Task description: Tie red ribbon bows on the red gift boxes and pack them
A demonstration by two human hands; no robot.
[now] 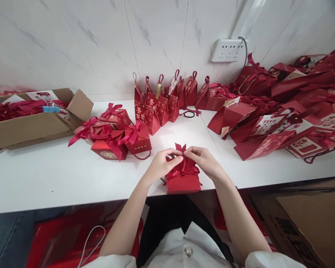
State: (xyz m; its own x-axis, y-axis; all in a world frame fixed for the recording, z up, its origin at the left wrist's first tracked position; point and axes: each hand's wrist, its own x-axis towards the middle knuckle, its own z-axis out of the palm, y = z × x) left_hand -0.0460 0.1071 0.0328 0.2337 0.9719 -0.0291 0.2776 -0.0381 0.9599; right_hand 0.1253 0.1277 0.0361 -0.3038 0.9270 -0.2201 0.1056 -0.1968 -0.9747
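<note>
A small red gift box (183, 184) stands near the table's front edge, a shiny red ribbon (182, 169) tied in a bow on its top. My left hand (165, 163) is closed in a pinch at the ribbon's upright tails, behind the bow. From the other side my right hand (202, 158) pinches the same tails, its fingertips close to the left ones. Thin dark red cords show at both sides of the box. My fingers partly hide the ribbon and the far part of the box.
Bow-tied boxes (111, 143) sit to the left, near a cardboard carton (30, 130) of red ribbons. Tent-shaped red boxes (162, 108) with loops line the wall. A black ring (189, 114) lies behind my hands. Many red boxes (268, 130) are heaped at right.
</note>
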